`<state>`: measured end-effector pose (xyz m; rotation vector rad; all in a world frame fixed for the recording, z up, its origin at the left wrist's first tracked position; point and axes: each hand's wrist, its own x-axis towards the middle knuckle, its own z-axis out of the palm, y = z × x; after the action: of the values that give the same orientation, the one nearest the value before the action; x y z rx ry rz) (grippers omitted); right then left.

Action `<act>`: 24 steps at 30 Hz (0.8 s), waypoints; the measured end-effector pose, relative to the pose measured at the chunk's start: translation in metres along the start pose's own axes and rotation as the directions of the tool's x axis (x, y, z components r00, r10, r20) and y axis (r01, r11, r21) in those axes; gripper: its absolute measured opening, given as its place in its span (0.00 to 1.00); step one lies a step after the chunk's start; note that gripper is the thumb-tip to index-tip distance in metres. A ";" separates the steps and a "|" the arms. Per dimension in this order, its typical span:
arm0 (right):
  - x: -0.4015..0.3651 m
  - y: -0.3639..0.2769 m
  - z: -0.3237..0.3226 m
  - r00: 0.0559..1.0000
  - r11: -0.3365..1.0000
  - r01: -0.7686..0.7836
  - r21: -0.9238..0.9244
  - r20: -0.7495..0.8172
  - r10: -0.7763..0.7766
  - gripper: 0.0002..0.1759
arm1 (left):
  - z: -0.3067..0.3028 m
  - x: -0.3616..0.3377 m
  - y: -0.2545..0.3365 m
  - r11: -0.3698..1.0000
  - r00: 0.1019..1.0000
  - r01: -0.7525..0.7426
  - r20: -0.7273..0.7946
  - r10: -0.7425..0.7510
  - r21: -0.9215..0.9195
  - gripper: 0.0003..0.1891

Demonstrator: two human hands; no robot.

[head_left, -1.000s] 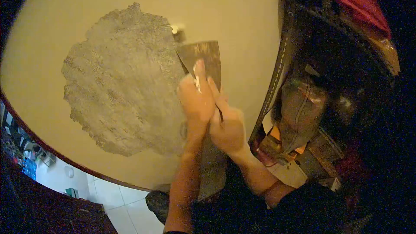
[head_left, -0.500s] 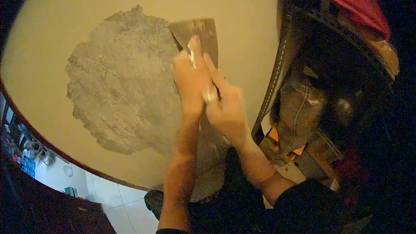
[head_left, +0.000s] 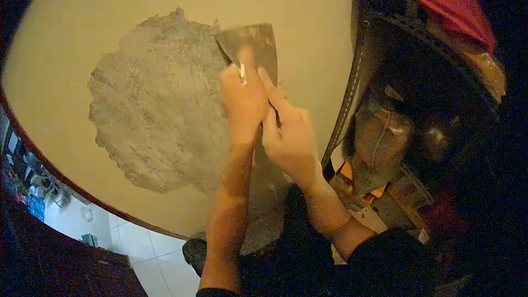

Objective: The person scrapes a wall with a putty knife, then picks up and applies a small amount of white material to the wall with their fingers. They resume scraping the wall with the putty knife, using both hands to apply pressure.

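A wide metal scraper lies with its blade against a cream wall, at the right edge of a rough grey patch of bare surface. My left hand is closed around the scraper, with one finger stretched up onto the blade. Just below and to the right, my right hand is also closed on the scraper and pressed against the left hand, its forefinger pointing up beside the blade. Most of the handle is hidden by my hands. The blade's upper edge is slightly blurred.
To the right hangs a dark bag with pale stitching, and above it a red cloth-like item. Several boxes and an orange item lie lower down. At lower left, white floor tiles show beyond the wall's dark edge.
The view has shifted slightly, so the grey patch appears a little further right. A small grey mark now shows above the blade's left corner. Both hands keep their hold on the scraper.
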<state>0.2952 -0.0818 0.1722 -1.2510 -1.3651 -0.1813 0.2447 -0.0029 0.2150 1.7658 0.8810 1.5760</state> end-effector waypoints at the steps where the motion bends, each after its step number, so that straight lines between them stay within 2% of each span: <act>1: 0.000 0.000 0.002 1.000 1.000 0.005 0.006 -0.004 -0.005 0.31 | 0.000 0.000 -0.003 1.000 1.000 -0.008 -0.003 0.008 0.004 0.29; 3: 0.000 -0.002 0.004 0.998 0.997 -0.067 0.042 0.023 0.066 0.30 | 0.003 0.000 -0.006 0.988 0.997 -0.071 -0.029 0.068 -0.140 0.30; 4: 0.005 -0.004 0.005 0.998 0.997 -0.067 0.041 0.020 0.066 0.30 | 0.002 0.007 -0.004 0.987 0.997 -0.074 -0.027 0.070 -0.141 0.30; 6: 0.025 -0.009 0.008 0.998 0.999 -0.052 0.007 -0.027 0.053 0.29 | 0.002 0.030 0.002 0.995 0.993 -0.104 -0.063 0.104 0.000 0.29; 7: 0.034 -0.012 0.008 0.998 0.998 -0.057 0.003 -0.026 0.057 0.29 | 0.001 0.036 0.011 0.995 0.993 -0.101 -0.059 0.100 -0.003 0.29; 9: 0.048 -0.017 0.007 0.994 0.998 0.064 0.006 -0.094 -0.063 0.28 | -0.003 0.044 0.029 0.983 0.991 -0.122 -0.073 0.113 -0.138 0.29; 10: 0.047 -0.018 0.006 0.994 0.998 0.068 0.007 -0.092 -0.067 0.28 | -0.003 0.042 0.030 0.983 0.991 -0.123 -0.077 0.113 -0.137 0.29; 13: 0.026 -0.016 0.001 0.998 0.999 0.036 0.033 -0.050 -0.034 0.29 | -0.006 0.022 0.023 0.986 0.995 -0.068 -0.079 0.057 -0.150 0.30; 15: 0.006 -0.010 0.004 1.000 1.000 -0.014 0.016 -0.006 0.015 0.28 | -0.006 0.011 -0.001 0.995 0.994 -0.092 -0.053 0.093 0.034 0.30; 19: 0.009 -0.005 0.015 0.995 0.997 -0.083 0.008 0.054 0.082 0.31 | -0.008 0.013 -0.005 0.999 0.999 -0.036 -0.030 0.035 -0.030 0.30; 21: 0.027 -0.003 0.024 0.994 0.997 0.068 0.046 -0.084 -0.064 0.30 | -0.011 0.025 0.014 0.995 0.995 -0.081 -0.068 0.078 -0.055 0.30; 24: 0.043 -0.021 0.013 0.996 0.997 0.066 0.035 -0.063 -0.064 0.30 | -0.017 0.034 0.036 0.993 0.997 -0.050 -0.068 0.043 -0.105 0.29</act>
<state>0.2845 -0.0576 0.2147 -1.1616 -1.3513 -0.2369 0.2330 0.0035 0.2658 1.6792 0.7758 1.6873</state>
